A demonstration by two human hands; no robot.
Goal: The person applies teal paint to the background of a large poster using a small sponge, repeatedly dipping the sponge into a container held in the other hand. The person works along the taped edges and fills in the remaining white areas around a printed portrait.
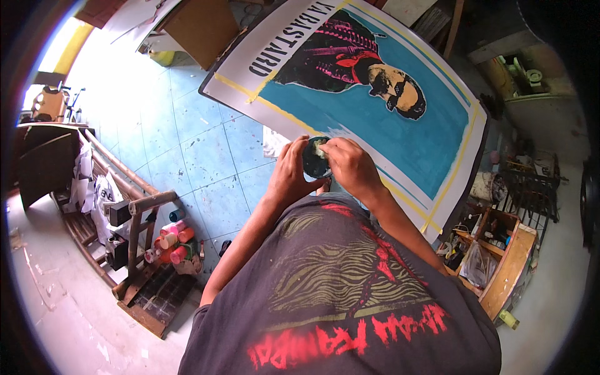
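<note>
In front of my body, my left hand is wrapped around the side of a small round dark cup. My right hand pinches a pale, crumpled wad, perhaps sponge or cloth, at the cup's mouth. How deep the cup's contents are cannot be made out. Just beyond both hands lies a large poster with a turquoise ground, a painted figure wearing a red scarf, and black lettering. Yellow tape runs along its white margins. A whitish smudged patch shows at the poster's near edge, beside my right hand.
Paint-spotted blue tiles cover the floor at left. Several paint bottles stand by a bamboo frame. At right is a wooden crate holding a plastic bag. A brown box-like panel stands behind the poster's left corner.
</note>
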